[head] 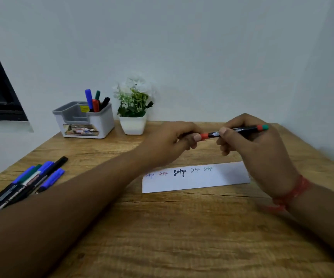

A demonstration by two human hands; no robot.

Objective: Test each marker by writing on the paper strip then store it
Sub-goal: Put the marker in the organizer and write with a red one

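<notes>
Wooden desk (182, 227) stands against a pale wall, and both hands hover above its middle, holding one marker (234, 131) level between them. The right hand (256, 145) curls round the black barrel, thumb on top, with the red and green end sticking out past its knuckles. The left hand (170, 141) pinches the marker's other end, its thumb tip against the red cap; whether the cap is seated or coming off cannot be told. Just below both hands lies the paper strip (196, 177), flat on the desk, with five small written words along its left half, and its right end passes under the right hand. Well left of the left hand, beside the forearm, lies a bundle of loose markers (29, 181). Beyond the left hand, near the wall, stand the organizer (83, 121), with four markers upright in its right compartment, and a potted plant (134, 109) beside it.
</notes>
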